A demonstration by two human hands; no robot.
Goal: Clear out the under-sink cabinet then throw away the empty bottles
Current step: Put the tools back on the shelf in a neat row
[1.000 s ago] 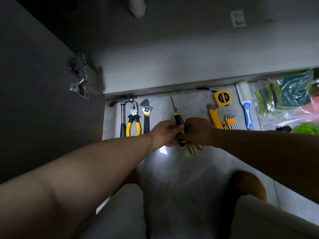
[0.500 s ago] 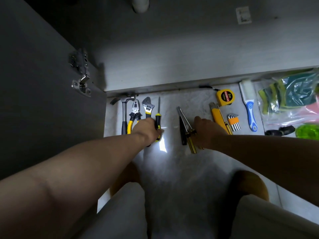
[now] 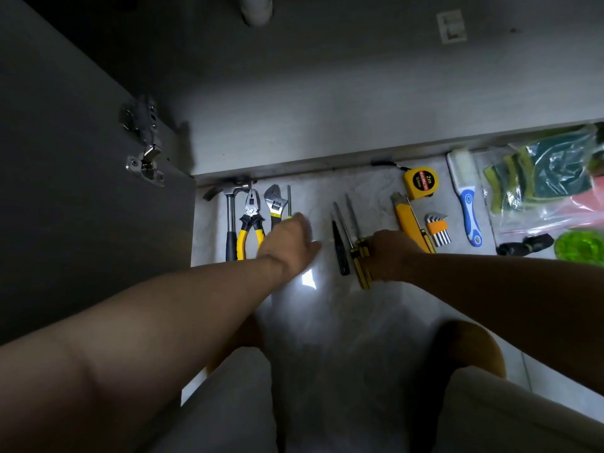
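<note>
floor (image 3: 327, 322) | hammer (image 3: 231, 223), pliers (image 3: 250, 220), tape measure (image 3: 420, 183), brush (image 3: 465, 197)

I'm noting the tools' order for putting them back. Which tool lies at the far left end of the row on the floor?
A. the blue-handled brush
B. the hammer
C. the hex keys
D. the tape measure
B: the hammer lies at the left end of the row, with the yellow-handled pliers just to its right.
</note>
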